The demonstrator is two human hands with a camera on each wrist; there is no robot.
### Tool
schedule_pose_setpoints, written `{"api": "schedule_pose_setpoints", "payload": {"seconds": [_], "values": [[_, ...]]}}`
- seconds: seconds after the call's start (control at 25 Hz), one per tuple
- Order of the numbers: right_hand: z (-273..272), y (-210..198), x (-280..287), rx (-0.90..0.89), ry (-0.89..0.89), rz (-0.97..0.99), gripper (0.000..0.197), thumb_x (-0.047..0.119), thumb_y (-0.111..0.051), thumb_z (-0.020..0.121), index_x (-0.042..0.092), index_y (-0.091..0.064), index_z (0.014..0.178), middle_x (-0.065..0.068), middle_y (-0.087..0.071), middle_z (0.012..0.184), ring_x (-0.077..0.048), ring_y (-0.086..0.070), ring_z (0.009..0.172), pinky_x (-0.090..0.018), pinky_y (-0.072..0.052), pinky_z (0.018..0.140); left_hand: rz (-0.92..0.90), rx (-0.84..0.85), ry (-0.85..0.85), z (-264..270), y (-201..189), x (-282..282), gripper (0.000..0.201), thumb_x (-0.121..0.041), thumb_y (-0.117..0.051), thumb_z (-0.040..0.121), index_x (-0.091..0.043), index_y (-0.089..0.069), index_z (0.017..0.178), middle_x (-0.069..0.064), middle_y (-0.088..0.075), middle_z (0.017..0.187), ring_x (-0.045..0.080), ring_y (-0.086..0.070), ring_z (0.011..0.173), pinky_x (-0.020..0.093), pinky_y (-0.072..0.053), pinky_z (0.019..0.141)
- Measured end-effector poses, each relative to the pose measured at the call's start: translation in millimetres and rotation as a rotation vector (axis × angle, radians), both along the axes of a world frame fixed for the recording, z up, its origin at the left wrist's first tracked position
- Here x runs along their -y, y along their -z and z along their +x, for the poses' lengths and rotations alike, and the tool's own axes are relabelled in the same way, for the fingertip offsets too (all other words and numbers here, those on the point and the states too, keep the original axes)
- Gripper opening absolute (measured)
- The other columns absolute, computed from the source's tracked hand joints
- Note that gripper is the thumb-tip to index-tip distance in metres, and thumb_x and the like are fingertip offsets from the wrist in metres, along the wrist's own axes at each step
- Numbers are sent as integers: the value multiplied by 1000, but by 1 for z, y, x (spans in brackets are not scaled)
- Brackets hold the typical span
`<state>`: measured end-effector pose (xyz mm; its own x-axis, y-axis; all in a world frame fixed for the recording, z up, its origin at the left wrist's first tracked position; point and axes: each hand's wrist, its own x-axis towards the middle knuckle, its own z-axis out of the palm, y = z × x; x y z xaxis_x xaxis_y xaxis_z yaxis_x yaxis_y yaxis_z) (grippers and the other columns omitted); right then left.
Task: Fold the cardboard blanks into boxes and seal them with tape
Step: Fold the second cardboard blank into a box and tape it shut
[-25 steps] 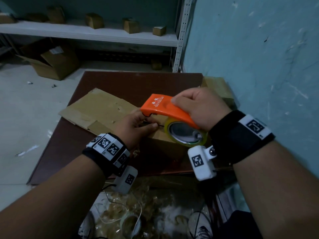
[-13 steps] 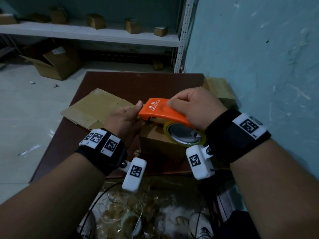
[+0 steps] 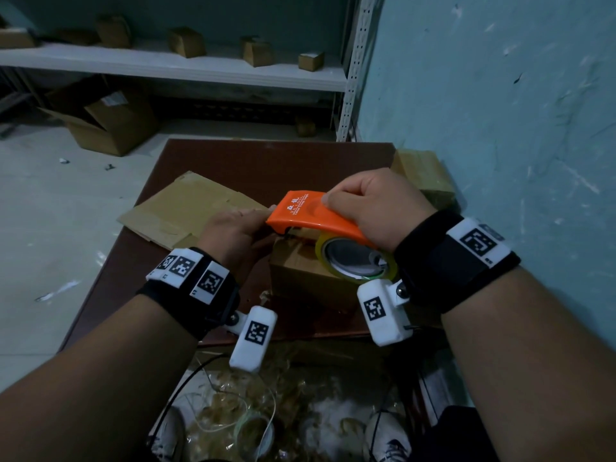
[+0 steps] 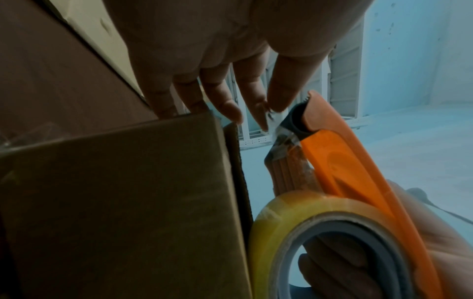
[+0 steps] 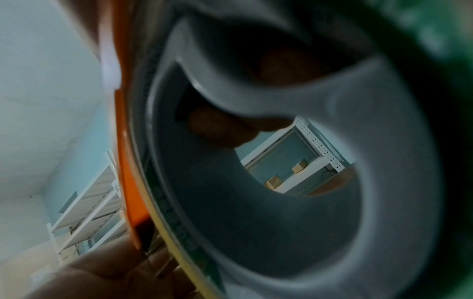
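Note:
A small brown cardboard box stands near the front edge of the dark table. My right hand grips the orange tape dispenser from above and holds it over the box top. Its yellowish tape roll sits at the box's near right corner. My left hand is at the dispenser's nose. Its thumb and forefinger pinch the loose tape end, while the other fingers lie by the box's far edge.
Flat cardboard blanks lie on the table's left half. Another box sits at the far right against the blue wall. A white shelf carries small boxes. An open carton is on the floor, and tape scraps are by my feet.
My left hand left the box top, passed along the box's left side, and came up to the dispenser's nose. The dispenser and right hand shifted only slightly left.

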<state>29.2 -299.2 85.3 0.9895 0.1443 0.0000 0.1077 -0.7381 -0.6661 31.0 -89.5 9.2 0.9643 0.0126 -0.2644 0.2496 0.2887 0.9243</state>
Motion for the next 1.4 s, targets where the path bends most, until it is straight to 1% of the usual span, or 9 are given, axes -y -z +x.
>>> {"api": "schedule_pose_setpoints", "payload": {"seconds": [0.12, 0.24, 0.52, 0.64, 0.8, 0.92, 1.04, 1.24, 1.4], "values": [[-1, 1, 0, 0, -8, -4, 26, 53, -61, 97, 34, -79, 97, 13, -72, 93, -9, -66, 86, -31, -52, 73, 43, -4, -14, 2, -1, 0, 31, -9, -62, 94, -8, -77, 67, 15, -74, 77, 29, -73, 79, 43, -58, 80], [-1, 1, 0, 10, -3, 0, 25, 52, -61, 97, 34, -79, 96, 14, -72, 93, -8, -66, 86, -30, -50, 73, 69, 20, 53, 0, -3, -2, 43, -6, -63, 94, -14, -73, 53, 11, -68, 66, 29, -65, 69, 47, -50, 85], [-3, -1, 0, -15, -4, 5, 25, 52, -61, 99, 34, -78, 99, 14, -71, 94, -8, -66, 85, -28, -49, 68, 294, 62, 112, 1, 1, -6, 33, -9, -66, 97, -20, -72, 67, 19, -74, 90, 43, -71, 94, 55, -56, 93], [-3, -1, -1, -11, -4, 2, 25, 52, -61, 99, 35, -78, 98, 14, -71, 93, -7, -66, 85, -28, -49, 70, 551, 174, 92, 1, 1, -4, 16, -16, -65, 99, -21, -69, 84, 11, -77, 90, 31, -71, 85, 44, -57, 79], [-4, -1, 0, -6, -3, 6, 25, 52, -61, 99, 34, -78, 97, 14, -71, 92, -7, -66, 84, -29, -48, 70, 431, 115, 69, 2, -1, -3, 16, -1, -62, 97, -13, -64, 107, 24, -74, 92, 33, -64, 80, 43, -49, 70], [-5, -1, 0, -6, -4, 6, 25, 52, -61, 99, 34, -78, 98, 14, -72, 92, -7, -66, 84, -29, -49, 70, 383, 102, 63, 4, -2, -8, 29, 4, -66, 94, -10, -61, 119, 17, -75, 86, 34, -69, 80, 41, -54, 69], [-4, -2, -2, -12, -11, -13, 25, 52, -60, 99, 35, -78, 96, 14, -71, 91, -7, -66, 83, -27, -48, 66, 455, 137, 30, 1, -3, -11, 28, 2, -70, 92, -15, -57, 110, 16, -77, 87, 33, -77, 85, 50, -63, 79], [-2, -4, -9, -42, -8, -8, 27, 55, -61, 98, 35, -76, 88, 12, -72, 85, -8, -67, 79, -28, -47, 66, 364, 109, -89, -4, 1, -17, 27, 5, -66, 94, -14, -47, 99, 9, -76, 74, 31, -78, 79, 55, -63, 76], [2, -3, -18, -38, -9, -41, 30, 56, -63, 96, 31, -79, 93, 11, -71, 87, -8, -65, 81, -30, -49, 70, 344, 53, -95, -8, 8, -16, 19, 5, -64, 95, -10, -53, 98, 9, -74, 74, 20, -77, 67, 42, -63, 61]]}}
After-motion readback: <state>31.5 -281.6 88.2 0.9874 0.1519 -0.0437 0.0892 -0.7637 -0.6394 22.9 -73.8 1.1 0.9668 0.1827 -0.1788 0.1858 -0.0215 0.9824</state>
